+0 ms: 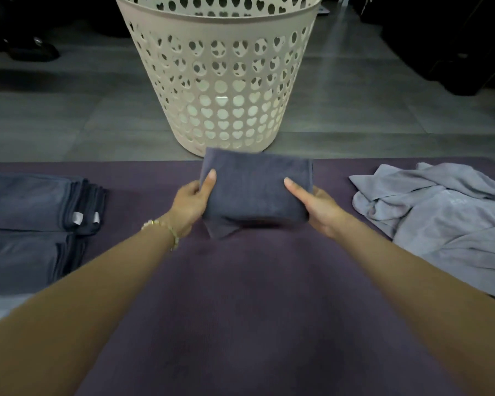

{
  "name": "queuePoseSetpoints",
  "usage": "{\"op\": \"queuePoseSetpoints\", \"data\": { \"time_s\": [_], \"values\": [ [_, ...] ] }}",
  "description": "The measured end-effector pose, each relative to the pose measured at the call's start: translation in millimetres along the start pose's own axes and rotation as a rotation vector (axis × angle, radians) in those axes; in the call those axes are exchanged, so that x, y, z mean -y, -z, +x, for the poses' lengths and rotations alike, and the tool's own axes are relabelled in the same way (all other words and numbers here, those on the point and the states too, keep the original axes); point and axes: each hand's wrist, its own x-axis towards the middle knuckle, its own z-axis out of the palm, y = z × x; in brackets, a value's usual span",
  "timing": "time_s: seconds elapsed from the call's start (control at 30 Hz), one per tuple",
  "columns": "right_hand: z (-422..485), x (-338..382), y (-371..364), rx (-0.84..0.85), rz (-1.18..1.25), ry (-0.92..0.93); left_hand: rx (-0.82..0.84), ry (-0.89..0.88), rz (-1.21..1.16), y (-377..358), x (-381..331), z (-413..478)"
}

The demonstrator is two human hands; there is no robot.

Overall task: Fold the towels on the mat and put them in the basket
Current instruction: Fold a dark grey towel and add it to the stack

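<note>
Above the far edge of the purple mat [246, 310], the left hand [190, 205] and right hand [322, 208] are gripping a folded dark towel [254, 190] by its ends. The cream basket [223, 81] is standing just beyond on the floor, while a crumpled grey towel [440, 221] is lying to the right.

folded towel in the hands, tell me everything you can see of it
The folded towel is dark slate-blue terry cloth, a thick compact rectangle. One loose corner hangs below its near left edge. The left hand and right hand grip its short sides, thumbs on top, holding it over the purple mat, just before the perforated cream laundry basket.
</note>
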Motion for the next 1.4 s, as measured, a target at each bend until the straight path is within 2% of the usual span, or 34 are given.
{"op": "queuePoseSetpoints", "data": {
  "time_s": [0.1, 0.2, 0.3, 0.4, 0.57, 0.63, 0.73, 0.87, 0.97, 1.03, 1.1, 1.2, 1.3, 1.4],
  "values": [
    [-33, -42, 11, 0.043, -0.152, -0.158, 0.094, 0.149, 0.095, 9, 50, -40],
    [-58, -71, 20, 0.052, -0.16, -0.274, 0.198, 0.288, 0.143, 12, 79, -74],
    [-77, -86, 23, 0.113, -0.213, -0.364, 0.246, 0.332, 0.261, 14, 93, -95],
    [-85, -97, 26, 0.156, -0.208, -0.38, 0.256, 0.326, 0.285, 12, 102, -103],
    [-93, -107, 33, 0.091, -0.135, -0.38, 0.308, 0.39, 0.362, 13, 110, -101],
    [-94, -111, 32, 0.051, -0.201, -0.374, 0.31, 0.401, 0.405, 12, 115, -101],
    [-88, -115, 26, -0.112, -0.396, -0.346, 0.282, 0.41, 0.495, 6, 117, -95],
    [-83, -118, 21, -0.247, -0.572, -0.229, 0.195, 0.342, 0.64, 1, 119, -92],
    [-80, -113, 17, -0.265, -0.613, -0.055, 0.142, 0.277, 0.629, 1, 121, -93],
    [-78, -109, 17, -0.266, -0.702, -0.03, 0.114, 0.251, 0.632, 1, 120, -92],
    [-71, -114, 20, -0.264, -0.771, -0.11, 0.111, 0.255, 0.628, -1, 117, -91],
    [-61, -123, 27, -0.261, -0.754, -0.23, 0.185, 0.398, 0.554, -5, 109, -89],
    [-63, -113, 19, -0.276, -0.626, -0.344, 0.22, 0.557, 0.322, -5, 103, -87],
    [-68, -110, 16, -0.241, -0.628, -0.477, 0.304, 0.526, 0.106, -4, 102, -85]
  ]
}}
